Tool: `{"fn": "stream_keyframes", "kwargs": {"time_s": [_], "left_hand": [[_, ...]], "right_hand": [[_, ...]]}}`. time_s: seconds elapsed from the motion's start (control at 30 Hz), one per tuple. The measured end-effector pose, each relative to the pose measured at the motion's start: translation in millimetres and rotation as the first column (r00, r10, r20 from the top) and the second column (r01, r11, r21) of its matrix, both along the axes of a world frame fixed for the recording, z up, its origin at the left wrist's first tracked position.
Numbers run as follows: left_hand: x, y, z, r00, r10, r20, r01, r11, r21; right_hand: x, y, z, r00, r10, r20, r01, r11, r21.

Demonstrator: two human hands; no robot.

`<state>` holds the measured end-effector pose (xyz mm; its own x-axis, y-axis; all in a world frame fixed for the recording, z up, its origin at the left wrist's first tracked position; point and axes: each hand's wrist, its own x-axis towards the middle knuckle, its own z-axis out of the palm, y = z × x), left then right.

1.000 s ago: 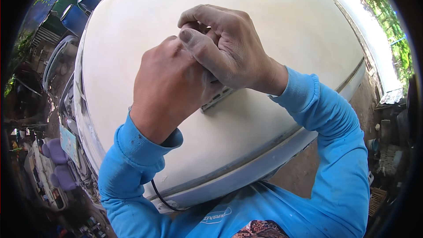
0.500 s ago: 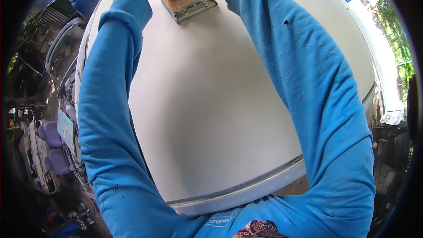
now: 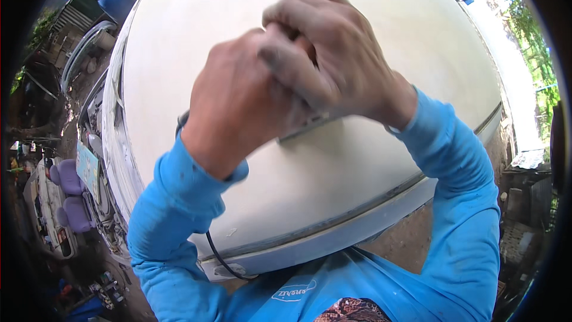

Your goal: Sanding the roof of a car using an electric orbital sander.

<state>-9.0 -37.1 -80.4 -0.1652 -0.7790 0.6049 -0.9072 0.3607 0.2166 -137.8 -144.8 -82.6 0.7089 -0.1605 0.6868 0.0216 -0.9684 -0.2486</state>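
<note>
Both my hands are closed one against the other over a power sander (image 3: 311, 130), which they hide except for a strip of its base plate. My left hand (image 3: 241, 95) wraps the sander's top. Curled over it from the right, my right hand (image 3: 342, 53) presses on the same tool, fingers overlapping the left ones. The sander rests on a broad, pale, gently curved vehicle panel (image 3: 179, 42), dusty and dull white. A black cord (image 3: 219, 255) hangs by my left forearm over the panel's near edge.
A dark groove (image 3: 333, 219) runs along the panel's near edge. To the left stand blue barrels (image 3: 115, 1), purple seats (image 3: 72, 177) and scattered car parts. Bright ground (image 3: 521, 83) and greenery lie off to the right.
Both hands have drawn the sander back from the panel's far side toward me, my elbows bending. The cord now shows by my left arm.
</note>
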Motion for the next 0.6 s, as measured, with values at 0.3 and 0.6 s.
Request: {"fn": "stream_keyframes", "kwargs": {"time_s": [0.3, 0.6], "left_hand": [[47, -49, -12, 0.992, -0.117, 0.036, 0.117, 0.993, -0.003], [172, -206, -13, 0.943, -0.010, 0.333, 0.030, 0.998, -0.055]], "right_hand": [[28, -59, 10, 0.963, 0.271, 0.002, -0.258, 0.916, 0.307], [172, -197, -1, 0.994, 0.105, 0.009, -0.105, 0.963, 0.248]]}}
